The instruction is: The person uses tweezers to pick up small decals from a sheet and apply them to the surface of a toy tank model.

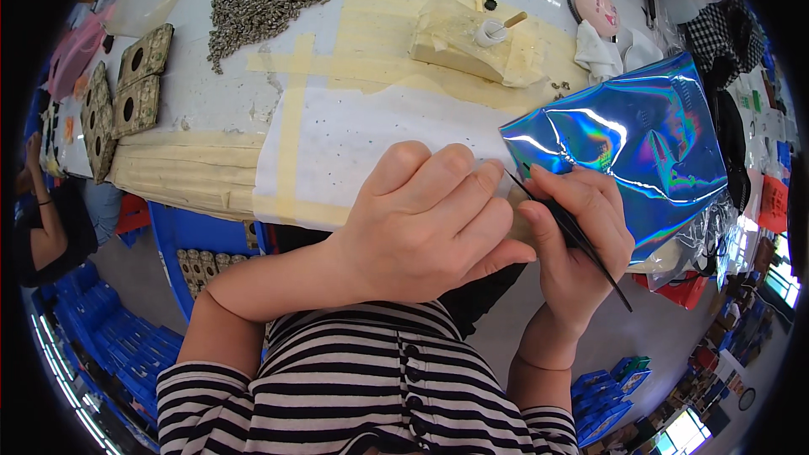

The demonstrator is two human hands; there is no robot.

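Observation:
My right hand [581,223] grips black tweezers [583,243] between thumb and fingers. The tweezers' tips point up and left, close to the fingertips of my left hand [430,219]. That left hand is closed, its fingers curled and its back toward me; whatever it may hold is hidden. Beneath the hands lies a white sheet [337,143] scattered with tiny dark specks. A shiny blue holographic pouch [666,164] lies just beyond my right hand.
A heap of small metallic parts [265,0] sits at the far left. A tape-covered block [455,59] carries a small pot [490,32] with a stick in it. Camouflage-patterned pieces [139,76] with dark round holes stand at the left. A person's arm [50,219] shows at the far left.

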